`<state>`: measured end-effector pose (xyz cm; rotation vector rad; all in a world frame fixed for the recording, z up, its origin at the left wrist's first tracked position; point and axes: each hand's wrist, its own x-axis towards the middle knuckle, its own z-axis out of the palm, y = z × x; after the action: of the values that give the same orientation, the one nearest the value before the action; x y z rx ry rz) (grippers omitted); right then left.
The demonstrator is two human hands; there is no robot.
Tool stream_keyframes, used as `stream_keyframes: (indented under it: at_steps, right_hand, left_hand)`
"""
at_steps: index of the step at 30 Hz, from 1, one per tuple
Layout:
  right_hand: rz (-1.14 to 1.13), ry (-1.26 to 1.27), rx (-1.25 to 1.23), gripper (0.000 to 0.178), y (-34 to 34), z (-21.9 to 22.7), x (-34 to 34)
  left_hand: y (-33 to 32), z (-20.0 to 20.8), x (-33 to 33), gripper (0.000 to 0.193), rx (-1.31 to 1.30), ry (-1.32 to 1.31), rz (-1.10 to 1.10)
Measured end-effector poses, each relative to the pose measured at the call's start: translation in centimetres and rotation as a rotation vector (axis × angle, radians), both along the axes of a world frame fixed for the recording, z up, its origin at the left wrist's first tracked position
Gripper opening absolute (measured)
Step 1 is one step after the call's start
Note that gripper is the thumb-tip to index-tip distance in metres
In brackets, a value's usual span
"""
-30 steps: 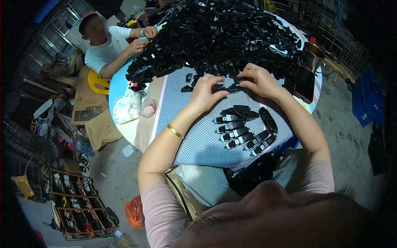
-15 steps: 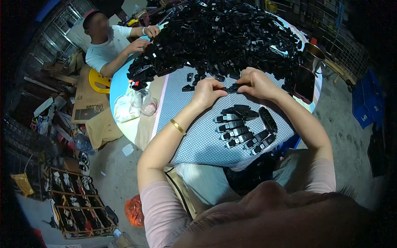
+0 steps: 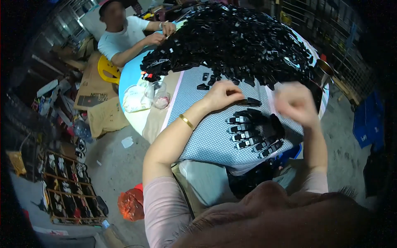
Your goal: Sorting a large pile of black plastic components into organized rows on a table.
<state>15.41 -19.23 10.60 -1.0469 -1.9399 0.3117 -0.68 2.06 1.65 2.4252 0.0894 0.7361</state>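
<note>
My left hand (image 3: 223,96) reaches over the patterned cloth, its fingers pinched on one end of a slim black plastic part (image 3: 253,101). The part's other end points right, away from the fingertips. My right hand (image 3: 295,104) is lifted off to the right, apart from that part. It is smeared by motion, and its curled fingers do not show what they hold, if anything. Closer to me lies a fanned row of black plastic clips (image 3: 244,135) with grey ends. Beyond my hands rises a big heap of black plastic parts (image 3: 231,45), with a few loose pieces (image 3: 205,77) at its near edge.
A co-worker (image 3: 124,39) sits at the far left with both hands at the heap. The round table (image 3: 132,118) also holds a clear plastic cup (image 3: 159,97), a white packet (image 3: 136,99) and a metal cup (image 3: 324,70). A yellow chair (image 3: 105,70) stands to the left.
My right hand has let go of the part and moved right and toward me. My left hand keeps the part, now a little closer to me. The view has shifted slightly.
</note>
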Motion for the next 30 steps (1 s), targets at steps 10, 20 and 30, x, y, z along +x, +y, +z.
stream_keyframes:
  at_steps: [10, 20, 30]
  right_hand:
    - [0.064, -0.218, 0.152, 0.013, -3.9, -1.0, -1.4]
    - [0.293, -0.195, 0.198, 0.010, -3.7, -1.1, -2.1]
    - [0.523, -0.175, 0.228, 0.009, -2.8, -0.8, -3.3]
  left_hand:
    - [5.7, -3.0, 0.1, 0.069, 0.075, 0.235, 0.761]
    - [3.1, -2.2, 0.2, 0.089, 0.082, 0.292, 0.333]
    - [2.3, -1.8, -0.4, 0.091, 0.127, 0.314, 0.269]
